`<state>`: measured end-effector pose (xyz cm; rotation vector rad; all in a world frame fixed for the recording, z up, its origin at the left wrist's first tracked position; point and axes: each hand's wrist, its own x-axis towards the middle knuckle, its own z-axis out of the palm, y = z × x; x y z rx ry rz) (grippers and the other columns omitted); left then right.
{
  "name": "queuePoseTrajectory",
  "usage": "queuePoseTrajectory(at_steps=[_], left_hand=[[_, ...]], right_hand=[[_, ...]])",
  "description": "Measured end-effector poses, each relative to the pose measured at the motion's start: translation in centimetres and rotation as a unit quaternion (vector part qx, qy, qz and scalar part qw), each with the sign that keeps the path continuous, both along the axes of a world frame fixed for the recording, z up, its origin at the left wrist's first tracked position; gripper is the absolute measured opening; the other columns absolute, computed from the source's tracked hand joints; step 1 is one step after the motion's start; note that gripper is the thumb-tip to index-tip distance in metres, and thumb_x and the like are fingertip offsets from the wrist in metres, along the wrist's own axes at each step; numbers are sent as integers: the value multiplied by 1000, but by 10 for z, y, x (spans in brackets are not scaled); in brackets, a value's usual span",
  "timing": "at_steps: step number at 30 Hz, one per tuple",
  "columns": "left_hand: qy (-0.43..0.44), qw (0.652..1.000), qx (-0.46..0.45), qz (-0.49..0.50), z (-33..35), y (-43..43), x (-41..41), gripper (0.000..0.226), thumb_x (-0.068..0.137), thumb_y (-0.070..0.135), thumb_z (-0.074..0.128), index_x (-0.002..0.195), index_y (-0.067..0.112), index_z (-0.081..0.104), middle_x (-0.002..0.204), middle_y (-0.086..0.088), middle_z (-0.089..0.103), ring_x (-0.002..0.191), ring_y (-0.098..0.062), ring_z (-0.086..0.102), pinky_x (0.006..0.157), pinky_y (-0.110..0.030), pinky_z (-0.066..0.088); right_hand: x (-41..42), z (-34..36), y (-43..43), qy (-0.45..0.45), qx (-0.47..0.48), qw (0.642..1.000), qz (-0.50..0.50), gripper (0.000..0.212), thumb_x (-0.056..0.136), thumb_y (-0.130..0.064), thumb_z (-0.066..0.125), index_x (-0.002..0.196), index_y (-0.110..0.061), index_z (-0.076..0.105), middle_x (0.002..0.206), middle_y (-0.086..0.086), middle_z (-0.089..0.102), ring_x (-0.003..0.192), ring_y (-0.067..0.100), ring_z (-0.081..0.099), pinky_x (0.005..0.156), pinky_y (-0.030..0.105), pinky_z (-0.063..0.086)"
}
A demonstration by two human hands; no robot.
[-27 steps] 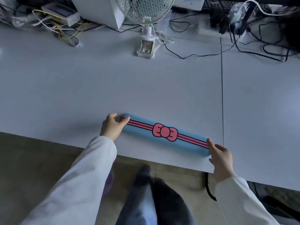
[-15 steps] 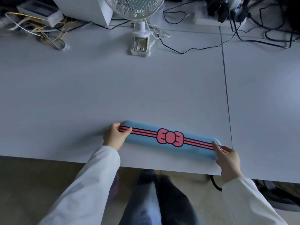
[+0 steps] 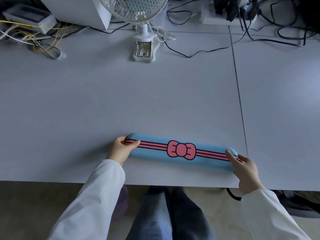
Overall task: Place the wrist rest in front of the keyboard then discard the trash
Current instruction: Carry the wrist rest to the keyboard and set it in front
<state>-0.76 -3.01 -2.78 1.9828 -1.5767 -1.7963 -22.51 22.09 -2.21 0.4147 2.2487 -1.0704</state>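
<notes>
A long blue wrist rest point(image 3: 155, 156) with pink stripes and a pink bow lies flat near the front edge of the white table point(image 3: 155, 101), tilted slightly down to the right. My left hand point(image 3: 121, 148) grips its left end, thumb on top. At the other end, my right hand point(image 3: 245, 168) holds the rest with the thumb laid over the stripes. No keyboard and no trash show in this view.
A white clip fan point(image 3: 143, 32) stands at the back centre. Yellow and grey cables point(image 3: 43, 44) and a white box point(image 3: 74, 9) lie back left. Black cables point(image 3: 277, 33) and a power strip point(image 3: 218, 18) are back right. A table seam point(image 3: 239, 92) runs front to back.
The view has tilted down and shifted, so the wrist rest sits more level and nearer the frame's centre. Both hands keep hold of its ends.
</notes>
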Motion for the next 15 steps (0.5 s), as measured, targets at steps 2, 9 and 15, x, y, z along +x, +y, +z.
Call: queuePoseTrajectory(at_steps=[2, 9, 15], left_hand=[[5, 1000, -1, 12, 0, 1, -1, 50, 76, 17, 72, 121, 7, 52, 122, -11, 63, 94, -18, 54, 88, -35, 43], [25, 998, -32, 39, -3, 7, 0, 50, 78, 8, 68, 123, 5, 46, 120, -11, 58, 98, -19, 51, 77, -27, 38], [39, 996, -3, 74, 3, 15, 7, 42, 80, 14, 67, 119, 13, 50, 110, -2, 58, 103, -22, 54, 83, -35, 41]], right_hand=[[0, 2, -1, -4, 4, 1000, 5, 43, 77, -37, 69, 109, -8, 63, 102, 9, 58, 96, 24, 51, 92, 39, 43], [0, 2, -5, -25, -47, 998, -30, 49, 80, -19, 69, 121, 1, 51, 104, 12, 56, 91, 23, 51, 79, 33, 40], [-1, 12, -6, -22, -96, 994, -50, 43, 79, -12, 69, 118, -3, 54, 103, 11, 56, 92, 22, 52, 79, 34, 47]])
